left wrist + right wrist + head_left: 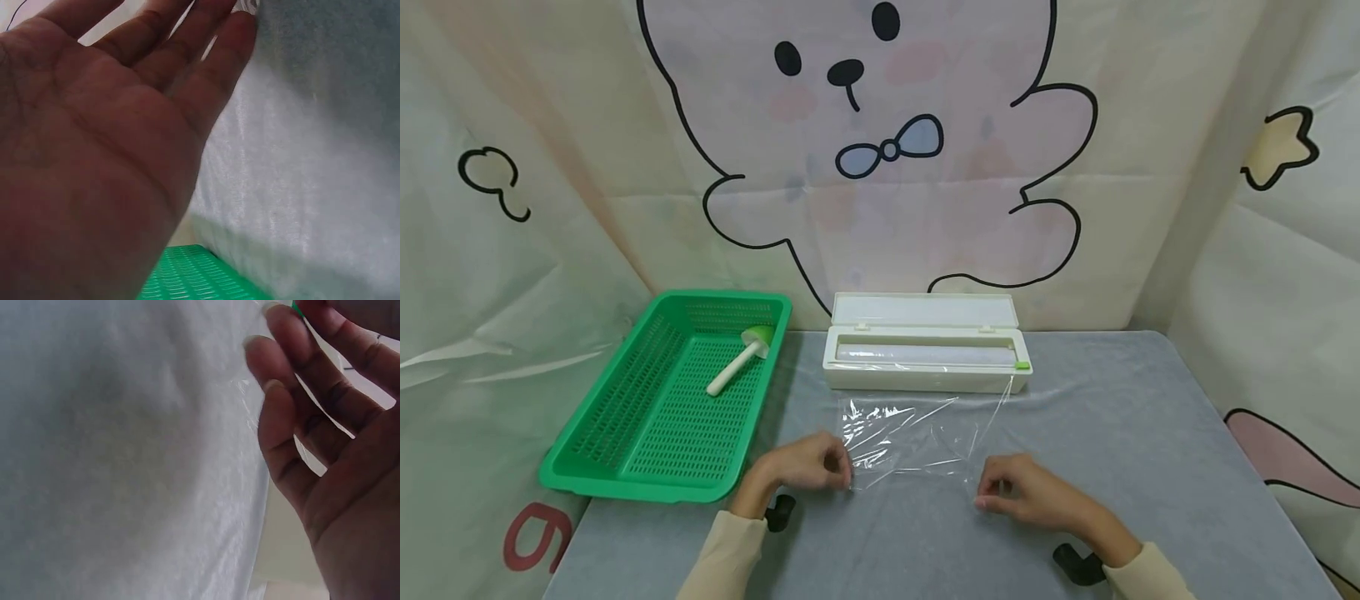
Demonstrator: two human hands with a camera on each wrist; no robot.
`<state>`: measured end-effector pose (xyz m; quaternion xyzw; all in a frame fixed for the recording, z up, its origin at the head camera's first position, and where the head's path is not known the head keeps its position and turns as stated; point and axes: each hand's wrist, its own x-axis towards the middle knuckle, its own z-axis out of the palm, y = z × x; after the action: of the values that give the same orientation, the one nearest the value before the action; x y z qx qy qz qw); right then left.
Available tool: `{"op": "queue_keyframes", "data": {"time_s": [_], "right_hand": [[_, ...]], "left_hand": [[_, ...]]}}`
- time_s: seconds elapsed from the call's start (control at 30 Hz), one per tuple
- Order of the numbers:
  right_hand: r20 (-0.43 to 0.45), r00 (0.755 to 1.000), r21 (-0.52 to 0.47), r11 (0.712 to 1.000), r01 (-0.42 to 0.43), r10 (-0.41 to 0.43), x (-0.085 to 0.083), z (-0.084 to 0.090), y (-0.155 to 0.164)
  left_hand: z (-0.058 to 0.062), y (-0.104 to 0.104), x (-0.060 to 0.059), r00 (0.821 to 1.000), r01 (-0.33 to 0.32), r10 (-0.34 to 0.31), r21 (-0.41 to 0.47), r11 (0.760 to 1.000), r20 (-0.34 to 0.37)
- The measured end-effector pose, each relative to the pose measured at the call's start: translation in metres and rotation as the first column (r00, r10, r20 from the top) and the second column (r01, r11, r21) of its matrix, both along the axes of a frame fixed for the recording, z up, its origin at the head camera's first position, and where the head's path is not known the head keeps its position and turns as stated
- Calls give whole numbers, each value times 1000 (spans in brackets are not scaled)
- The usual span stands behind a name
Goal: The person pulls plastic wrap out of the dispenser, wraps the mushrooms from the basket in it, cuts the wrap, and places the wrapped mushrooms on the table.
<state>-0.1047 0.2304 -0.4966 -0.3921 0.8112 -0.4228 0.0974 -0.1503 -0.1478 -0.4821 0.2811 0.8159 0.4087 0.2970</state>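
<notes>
A sheet of clear cling film (906, 437) stretches toward me from a white cling film dispenser (887, 381), whose lid (925, 310) stands up at the back. My left hand (808, 462) pinches the film's near left corner. At the near right corner, the thumb and index finger of my right hand (1030, 492) pinch the film's edge. The left palm (106, 144) faces its wrist camera, where the pinch itself is out of sight. In the right wrist view the remaining fingers (281, 425) are bent beside the glinting film.
A green perforated basket (553, 467) stands on the left of the grey cloth-covered table (1112, 417). Inside it lies a white-handled tool with a green top (733, 371). The dispenser has a small green slider (1022, 365) at its right end. Printed fabric (962, 225) hangs behind and at the sides.
</notes>
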Motion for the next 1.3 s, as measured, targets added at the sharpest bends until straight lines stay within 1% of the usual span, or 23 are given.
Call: {"op": "queue_keyframes", "data": {"time_s": [0.13,0.2,0.27,0.33,0.4,0.5,0.57,0.67,0.73,0.8,0.93,1.0,1.07,1.17,1.23,1.3], "right_hand": [[1,1000,55,998,-29,29,5,-2,-6],[-14,999,87,995,-46,47,8,-4,-10],[-18,998,121,991,-54,56,11,-7,-12],[-29,998,133,990,-46,51,13,-9,-13],[-35,999,141,990,-23,28,14,-12,-13],[-45,998,152,988,41,-35,16,-14,-12],[-61,995,182,979,93,-83,17,-15,-11],[-85,984,262,950,173,-156,17,-15,-10],[-101,976,316,924,215,-193,18,-15,-9],[-112,969,369,896,247,-221,18,-14,-7],[-151,961,452,848,275,-231,18,-11,-2],[-165,960,483,830,279,-227,18,-9,0],[-167,958,507,813,286,-233,17,-7,1],[-169,949,535,785,314,-265,17,-6,2],[-188,940,544,767,340,-284,16,-5,2],[-224,928,542,753,373,-298,16,-6,3]], "left_hand": [[1,3,0,998,54,-54,-22,998,-14],[2,5,1,998,69,-70,-32,997,-10],[3,6,2,998,66,-67,-39,997,-12],[3,7,2,999,29,-31,-57,998,-33],[2,8,3,996,-18,11,-83,996,-84],[-4,12,4,981,-88,65,-119,989,-185],[-7,14,5,967,-119,84,-136,983,-239],[-11,19,7,950,-160,107,-163,973,-292],[-13,21,8,941,-185,119,-186,965,-318],[-15,23,9,928,-211,122,-228,951,-352],[-16,24,11,908,-241,100,-311,919,-408],[-16,24,11,899,-244,81,-336,910,-431],[-16,24,12,891,-241,64,-350,905,-449],[-16,25,13,883,-238,45,-362,901,-467],[-15,26,14,882,-234,35,-373,898,-470],[-14,27,14,883,-230,22,-391,891,-470]]}}
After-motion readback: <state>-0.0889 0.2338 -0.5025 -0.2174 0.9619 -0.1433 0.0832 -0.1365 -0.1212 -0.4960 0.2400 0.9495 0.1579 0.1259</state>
